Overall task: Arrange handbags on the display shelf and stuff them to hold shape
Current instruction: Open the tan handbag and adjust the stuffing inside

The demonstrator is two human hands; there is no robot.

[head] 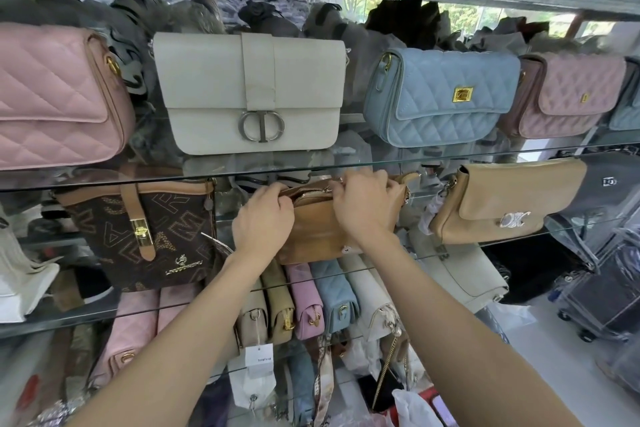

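A tan bag (318, 229) stood on the middle glass shelf (485, 243), straight ahead of the person and level with both hands, its long axis running left to right along the shelf edge. Both hands met at its top. The left hand (265, 215) curled over the bag's upper left corner, fingers bent round the zipped edge. The right hand (363, 203) curled over the top a little right of the bag's centre, fingertips pinching at what looked like the zip pull (the metal was small and partly hidden, so this is uncertain). Both hands gripped the bag; neither was nearer than the other, though the right covered more of it.

Left of the tan bag, nearly touching, stood a brown lettered bag (145, 236) with a gold clasp. Right of it, a little apart, a beige flap bag (509, 201) leaned on the same shelf. Above the tan bag, on the upper shelf, sat a white bag (252, 94), with a pink quilted bag (59, 94) to its left and a blue quilted bag (440, 94) to its right. Below the tan bag, small bags (311, 302) were packed upright in a row.

The upper shelf's glass edge ran just above the knuckles, leaving little room to lift the bag; opening it for stuffing probably meant drawing it forward first.
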